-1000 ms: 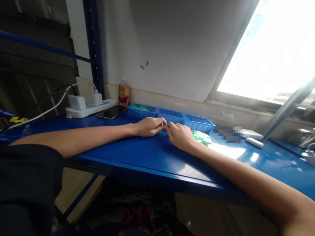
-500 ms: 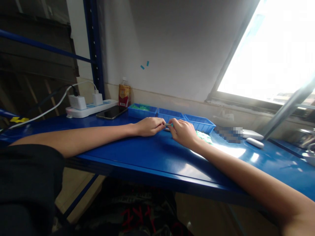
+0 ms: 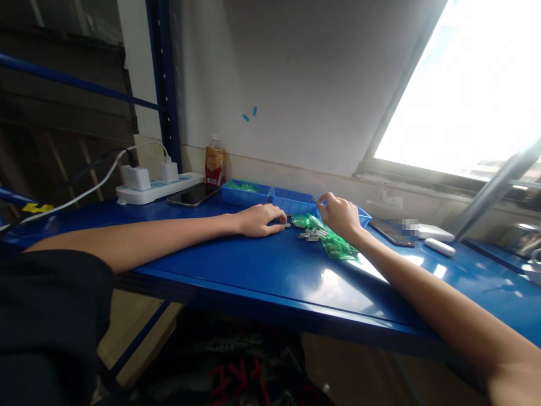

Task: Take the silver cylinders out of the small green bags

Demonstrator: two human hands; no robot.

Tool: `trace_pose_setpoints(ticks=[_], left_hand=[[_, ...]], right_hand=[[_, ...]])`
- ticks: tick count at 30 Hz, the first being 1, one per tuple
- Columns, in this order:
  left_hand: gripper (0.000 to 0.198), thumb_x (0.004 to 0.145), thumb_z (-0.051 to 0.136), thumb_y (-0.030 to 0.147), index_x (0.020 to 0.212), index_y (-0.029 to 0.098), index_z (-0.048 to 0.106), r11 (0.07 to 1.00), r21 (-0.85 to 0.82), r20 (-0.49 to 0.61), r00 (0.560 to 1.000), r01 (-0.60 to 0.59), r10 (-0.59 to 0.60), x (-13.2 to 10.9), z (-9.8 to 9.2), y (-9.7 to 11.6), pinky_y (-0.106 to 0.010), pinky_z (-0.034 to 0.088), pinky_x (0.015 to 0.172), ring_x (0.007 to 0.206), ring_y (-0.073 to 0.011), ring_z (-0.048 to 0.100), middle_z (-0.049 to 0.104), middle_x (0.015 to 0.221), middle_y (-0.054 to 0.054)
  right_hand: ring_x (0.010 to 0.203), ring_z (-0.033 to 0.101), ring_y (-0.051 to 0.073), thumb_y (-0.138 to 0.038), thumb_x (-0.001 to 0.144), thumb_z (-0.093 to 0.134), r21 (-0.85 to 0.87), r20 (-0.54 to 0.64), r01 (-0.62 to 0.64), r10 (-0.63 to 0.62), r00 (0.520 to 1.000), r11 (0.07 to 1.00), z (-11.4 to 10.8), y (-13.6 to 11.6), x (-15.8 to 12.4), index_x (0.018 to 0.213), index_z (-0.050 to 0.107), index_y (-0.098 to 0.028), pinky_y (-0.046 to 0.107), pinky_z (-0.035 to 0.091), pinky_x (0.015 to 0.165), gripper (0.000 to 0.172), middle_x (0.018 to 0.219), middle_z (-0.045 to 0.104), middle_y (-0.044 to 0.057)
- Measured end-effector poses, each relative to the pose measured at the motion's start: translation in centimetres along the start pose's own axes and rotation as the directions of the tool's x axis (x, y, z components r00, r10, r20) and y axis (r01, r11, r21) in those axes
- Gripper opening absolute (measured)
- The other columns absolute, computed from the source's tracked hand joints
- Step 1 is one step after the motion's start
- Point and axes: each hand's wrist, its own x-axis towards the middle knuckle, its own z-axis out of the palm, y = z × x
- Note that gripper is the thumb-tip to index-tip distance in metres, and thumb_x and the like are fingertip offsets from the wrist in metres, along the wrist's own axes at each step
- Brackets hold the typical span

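Observation:
My left hand [image 3: 262, 220] rests on the blue tabletop with its fingers curled and thumb close to them. At its fingertips is a small silver piece [image 3: 287, 225], too small to name. My right hand [image 3: 340, 215] is raised over the row of blue bins, pinching a small, thin metallic piece [image 3: 316, 201]. Between the hands lies a heap of small silver pieces [image 3: 313, 233] beside and partly on a green plastic bag [image 3: 336, 246]. The middle blue bin [image 3: 293, 194] is close to the right fingertips; my right hand partly hides the right-hand bin [image 3: 364, 217].
The left blue bin [image 3: 245, 195] contains green plastic. A dark phone [image 3: 193, 194], a white power strip [image 3: 160, 189] and a red and yellow drink bottle [image 3: 215, 164] stand at the back left. Another phone [image 3: 391, 231] and a white case [image 3: 439, 247] lie at right.
My hands have come apart from where they met around a small piece. The right hand moved right and up over the bins, uncovering the silver pieces and green bag; the left stayed nearly in place.

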Motion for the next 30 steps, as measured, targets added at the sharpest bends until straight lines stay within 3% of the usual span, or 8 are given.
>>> trace_pose_setpoints(ticks=[4, 11, 20, 22, 27, 30], left_hand=[[0.029, 0.088, 0.053, 0.042, 0.102, 0.018, 0.060, 0.996, 0.013, -0.017, 0.996, 0.085, -0.084, 0.0, -0.2, 0.3, -0.026, 0.043, 0.077, 0.091, -0.0192, 0.060, 0.065, 0.101, -0.006], [0.028, 0.089, 0.052, 0.042, 0.095, 0.018, 0.063, 0.988, 0.007, -0.031, 0.988, 0.151, -0.151, 0.3, 0.2, 0.3, -0.025, 0.043, 0.075, 0.089, -0.0192, 0.060, 0.065, 0.097, -0.005], [0.023, 0.092, 0.049, 0.036, 0.098, 0.018, 0.061, 0.995, 0.009, -0.096, 0.991, 0.099, -0.097, -0.1, 0.4, 0.4, -0.027, 0.044, 0.075, 0.088, -0.0193, 0.061, 0.067, 0.097, -0.006], [0.022, 0.093, 0.047, 0.033, 0.098, 0.018, 0.061, 0.996, 0.006, -0.110, 0.990, 0.095, -0.093, -0.1, 0.5, 0.4, -0.027, 0.044, 0.077, 0.090, -0.0192, 0.062, 0.067, 0.098, -0.006], [0.024, 0.095, 0.043, 0.030, 0.097, 0.016, 0.062, 0.996, -0.061, -0.140, 0.987, 0.069, -0.077, 0.1, 0.6, 0.2, -0.026, 0.044, 0.079, 0.090, -0.0180, 0.062, 0.067, 0.097, -0.006], [0.026, 0.095, 0.041, 0.029, 0.092, 0.014, 0.062, 0.989, -0.147, -0.124, 0.992, 0.002, -0.021, 0.2, 0.2, 0.6, -0.023, 0.044, 0.073, 0.080, -0.0155, 0.061, 0.067, 0.088, -0.006]], right_hand=[[0.083, 0.066, 0.024, -0.040, 0.093, 0.043, 0.001, 0.032, -0.025, 0.025, 0.999, 1.000, 0.5, 0.1, 0.1, 0.113, 0.059, -0.021, 0.029, 0.039, 0.065, 0.033, 0.090, 0.072, 0.008], [0.082, 0.067, 0.025, -0.045, 0.093, 0.043, -0.012, 0.007, -0.055, 0.055, 0.998, 0.998, 1.2, 0.4, 0.5, 0.112, 0.064, -0.025, 0.029, 0.041, 0.065, 0.034, 0.089, 0.073, 0.007], [0.083, 0.067, 0.024, -0.044, 0.093, 0.041, 0.047, -0.019, -0.055, 0.056, 0.998, 0.997, -0.1, 0.3, 0.5, 0.114, 0.064, -0.027, 0.030, 0.042, 0.065, 0.035, 0.091, 0.073, 0.005], [0.081, 0.067, 0.023, -0.044, 0.093, 0.041, 0.092, -0.012, -0.011, 0.012, 1.000, 0.996, -1.1, -0.5, 0.1, 0.108, 0.066, -0.026, 0.029, 0.041, 0.064, 0.035, 0.088, 0.073, 0.003], [0.081, 0.065, 0.020, -0.046, 0.088, 0.049, 0.178, 0.063, 0.263, -0.278, 0.959, 0.948, -3.3, -4.1, -2.1, 0.109, 0.063, -0.024, 0.027, 0.040, 0.062, 0.034, 0.095, 0.072, 0.003], [0.084, 0.064, 0.020, -0.045, 0.089, 0.050, 0.184, 0.070, 0.321, -0.338, 0.939, 0.929, -3.8, -5.8, -3.3, 0.106, 0.062, -0.024, 0.026, 0.038, 0.061, 0.030, 0.094, 0.071, 0.003]])
